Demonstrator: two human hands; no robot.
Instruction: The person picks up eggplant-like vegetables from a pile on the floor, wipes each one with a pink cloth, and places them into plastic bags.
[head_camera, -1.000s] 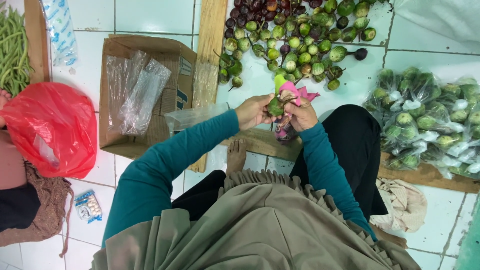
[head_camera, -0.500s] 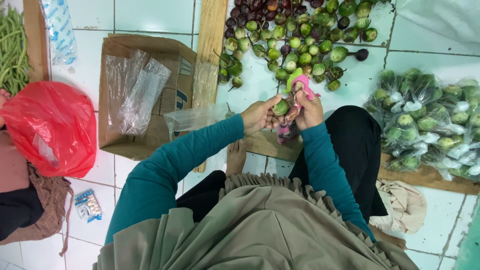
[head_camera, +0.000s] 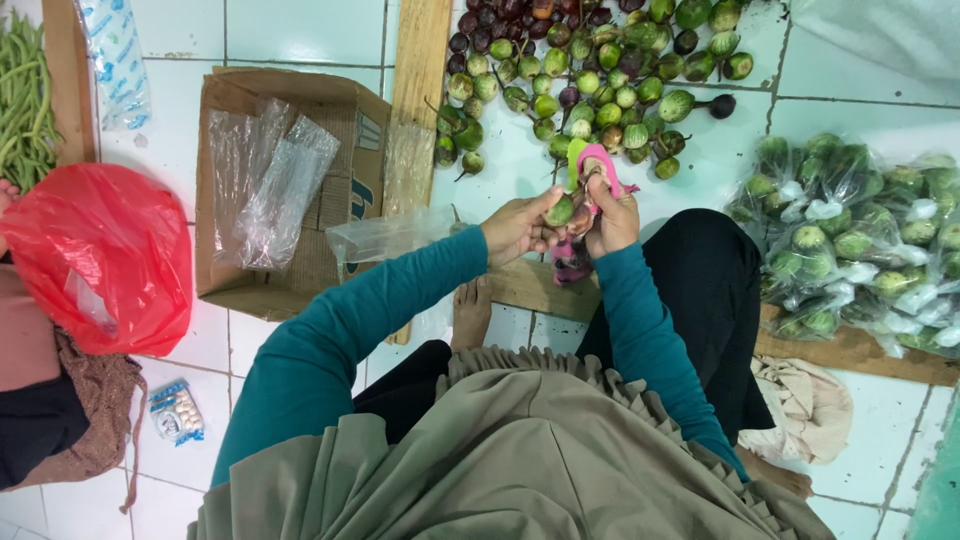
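My left hand (head_camera: 518, 226) holds a small round green eggplant (head_camera: 560, 210) and a clear plastic bag (head_camera: 385, 237) that trails to the left. My right hand (head_camera: 610, 212) grips a pink-handled tool (head_camera: 598, 160) held against the eggplant; its working end is hidden. Both hands meet just below a loose pile of green and purple eggplants (head_camera: 580, 70) on the white tiled floor. I wear teal sleeves and sit on the floor.
A cardboard box (head_camera: 340, 150) with clear plastic bags lies left of my hands. A red plastic bag (head_camera: 95, 255) is further left, green beans (head_camera: 22, 90) at the top left. Bagged green eggplants (head_camera: 860, 240) lie at the right on a wooden plank (head_camera: 850, 350).
My hands stay together at the same spot; the eggplant has turned slightly between them and the pink tool has shifted a little upward.
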